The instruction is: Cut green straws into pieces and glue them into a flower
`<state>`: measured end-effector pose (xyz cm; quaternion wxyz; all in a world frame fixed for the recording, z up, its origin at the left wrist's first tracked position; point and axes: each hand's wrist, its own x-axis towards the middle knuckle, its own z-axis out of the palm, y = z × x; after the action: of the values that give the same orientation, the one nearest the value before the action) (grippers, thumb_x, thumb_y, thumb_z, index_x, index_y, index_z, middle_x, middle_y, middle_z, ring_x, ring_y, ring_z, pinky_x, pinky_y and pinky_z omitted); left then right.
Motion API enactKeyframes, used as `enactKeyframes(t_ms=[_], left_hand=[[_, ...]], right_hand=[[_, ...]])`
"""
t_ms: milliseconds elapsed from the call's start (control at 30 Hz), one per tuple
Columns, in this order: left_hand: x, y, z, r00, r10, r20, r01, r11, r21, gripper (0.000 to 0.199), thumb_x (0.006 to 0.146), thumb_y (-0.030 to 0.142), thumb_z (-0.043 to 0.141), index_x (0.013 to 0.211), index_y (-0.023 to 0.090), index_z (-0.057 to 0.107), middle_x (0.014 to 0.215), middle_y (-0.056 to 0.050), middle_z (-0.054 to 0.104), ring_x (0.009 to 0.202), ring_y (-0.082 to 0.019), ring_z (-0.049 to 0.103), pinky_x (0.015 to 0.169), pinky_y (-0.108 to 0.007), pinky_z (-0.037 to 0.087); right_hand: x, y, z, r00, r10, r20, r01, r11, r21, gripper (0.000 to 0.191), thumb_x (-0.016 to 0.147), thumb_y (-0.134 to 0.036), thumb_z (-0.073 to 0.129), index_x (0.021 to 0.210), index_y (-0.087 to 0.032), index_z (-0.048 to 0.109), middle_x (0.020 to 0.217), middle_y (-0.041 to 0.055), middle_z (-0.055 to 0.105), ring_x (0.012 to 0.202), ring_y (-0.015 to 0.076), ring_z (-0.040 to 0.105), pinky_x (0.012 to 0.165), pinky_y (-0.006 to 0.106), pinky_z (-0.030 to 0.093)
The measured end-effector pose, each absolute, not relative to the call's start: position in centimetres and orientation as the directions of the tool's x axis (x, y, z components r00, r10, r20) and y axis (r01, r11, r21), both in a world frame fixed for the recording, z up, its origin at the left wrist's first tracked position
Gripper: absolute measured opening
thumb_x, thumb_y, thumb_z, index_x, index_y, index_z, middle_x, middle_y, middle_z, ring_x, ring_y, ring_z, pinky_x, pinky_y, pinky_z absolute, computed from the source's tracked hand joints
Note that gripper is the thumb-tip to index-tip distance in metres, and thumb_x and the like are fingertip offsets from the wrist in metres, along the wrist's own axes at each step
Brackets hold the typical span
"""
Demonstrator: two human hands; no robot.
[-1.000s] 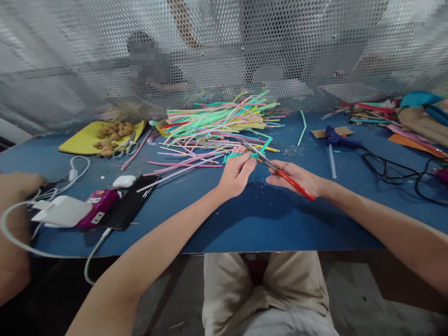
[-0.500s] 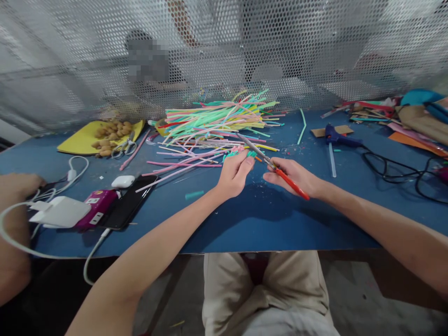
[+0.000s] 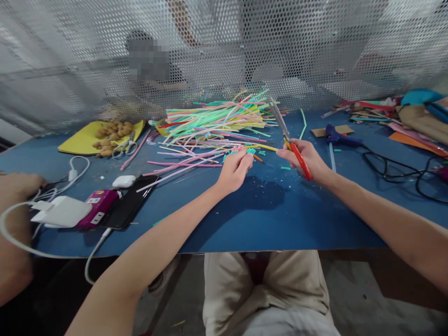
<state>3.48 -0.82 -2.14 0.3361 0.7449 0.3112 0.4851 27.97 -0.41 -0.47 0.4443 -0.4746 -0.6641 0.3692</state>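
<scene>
My left hand [image 3: 235, 169] is closed around a bundle of thin straws; their short pink ends [image 3: 236, 149] and green ends [image 3: 250, 151] stick out above the fingers. Red-handled scissors [image 3: 300, 160] are in my right hand [image 3: 305, 161], the blades pointing up and away to the left. The tips of my right fingers are at the end of a yellow straw [image 3: 268, 147] that reaches toward the left hand. Behind both hands lies a big heap of coloured straws [image 3: 217, 119]. Small green cut pieces [image 3: 285, 168] lie near the right hand.
At the left are a phone [image 3: 129, 204], a purple power adapter [image 3: 100, 205], a white charger [image 3: 66, 211] and another person's arm [image 3: 14, 219]. Brown pieces lie on a yellow sheet [image 3: 79, 139]. A blue glue gun [image 3: 341, 137] with a black cable is at the right.
My right hand and the scissors have moved right, away from the left hand, with the blades turned more upright. Small green pieces now show on the table. The left hand has barely moved.
</scene>
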Motion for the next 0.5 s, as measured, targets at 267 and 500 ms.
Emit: enactKeyframes(t_ms=[267, 500], left_hand=[[4.0, -1.1, -1.4, 0.396, 0.822, 0.409, 0.28, -0.533, 0.799, 0.049, 0.105, 0.056, 0.042, 0.075, 0.019, 0.054, 0.064, 0.0, 0.055, 0.055, -0.01, 0.048, 0.053, -0.024, 0.038], [4.1, -0.5, -1.6, 0.253, 0.897, 0.362, 0.3, -0.429, 0.852, 0.045, 0.103, 0.057, 0.047, 0.088, 0.018, 0.066, 0.072, 0.0, 0.062, 0.058, -0.009, 0.053, 0.058, -0.023, 0.042]], right_hand=[[30.6, 1.9, -0.2, -0.168, 0.949, 0.268, 0.631, 0.313, -0.71, 0.038, 0.072, -0.049, 0.085, 0.085, -0.021, 0.062, 0.081, 0.0042, 0.07, 0.07, 0.0199, 0.06, 0.065, 0.035, 0.046], [32.2, 2.4, 0.5, -0.3, 0.914, 0.273, 0.774, 0.4, -0.491, 0.029, 0.074, -0.041, 0.082, 0.078, -0.021, 0.061, 0.073, 0.0033, 0.069, 0.069, 0.0197, 0.061, 0.064, 0.033, 0.043]])
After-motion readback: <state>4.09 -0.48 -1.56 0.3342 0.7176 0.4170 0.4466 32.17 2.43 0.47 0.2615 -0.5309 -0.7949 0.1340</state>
